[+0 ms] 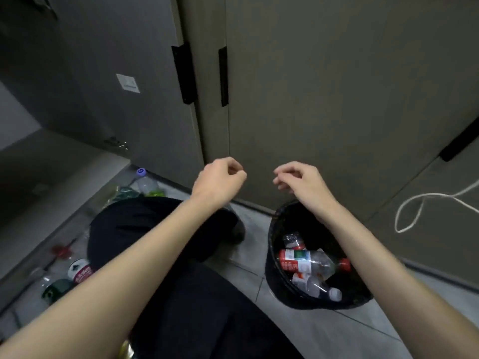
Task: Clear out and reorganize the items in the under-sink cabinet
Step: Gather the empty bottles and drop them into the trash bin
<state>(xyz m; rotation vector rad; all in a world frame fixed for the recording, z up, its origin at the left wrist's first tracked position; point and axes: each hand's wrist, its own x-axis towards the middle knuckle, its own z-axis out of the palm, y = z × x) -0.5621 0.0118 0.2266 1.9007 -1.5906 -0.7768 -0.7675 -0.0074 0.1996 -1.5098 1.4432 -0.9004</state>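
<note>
Both my arms reach forward toward the grey cabinet. My left hand [220,178] is held in front of the closed right cabinet door [324,99], its fingers curled in with nothing in them. My right hand [298,181] hovers beside it above the black waste bin [274,275], fingers loosely bent and apart, holding nothing. The left cabinet door [108,81] is swung open. The bin holds several crushed plastic bottles, one with a red label and red cap [305,263].
Loose bottles lie on the floor at the left: a clear one with a purple cap [145,181], a red-and-white labelled one [80,272], a dark green one [55,288]. A white cord [420,203] hangs at the right. My dark trouser legs [160,242] fill the middle.
</note>
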